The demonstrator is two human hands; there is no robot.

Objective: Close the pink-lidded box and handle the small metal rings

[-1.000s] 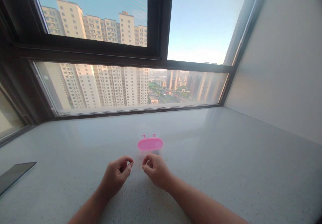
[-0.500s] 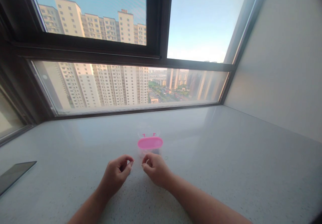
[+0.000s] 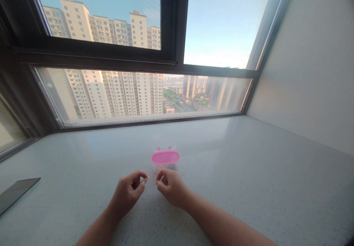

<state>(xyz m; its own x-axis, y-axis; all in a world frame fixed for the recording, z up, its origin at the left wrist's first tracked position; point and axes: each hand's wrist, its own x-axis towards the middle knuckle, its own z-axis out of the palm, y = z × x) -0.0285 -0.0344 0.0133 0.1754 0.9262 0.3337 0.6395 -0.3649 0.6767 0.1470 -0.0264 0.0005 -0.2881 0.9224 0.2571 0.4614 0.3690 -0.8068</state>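
Both hands, left hand [image 3: 127, 191] and right hand [image 3: 169, 185], are pinching narrowly just in front of the pink-lidded box [image 3: 165, 158]; what they hold cannot be told. Fine alignment appears next.

Pinched hands [image 3: 149, 187] near pink-lidded box [image 3: 165, 158]

1. A pale speckled stone sill [image 3: 249, 172] runs wall to wall.
2. A dark flat slab [image 3: 16, 198] (maybe a phone, hard to tell) lies at its left edge.
3. A dark-framed window [image 3: 177, 60] shows tall apartment blocks [image 3: 118, 91].
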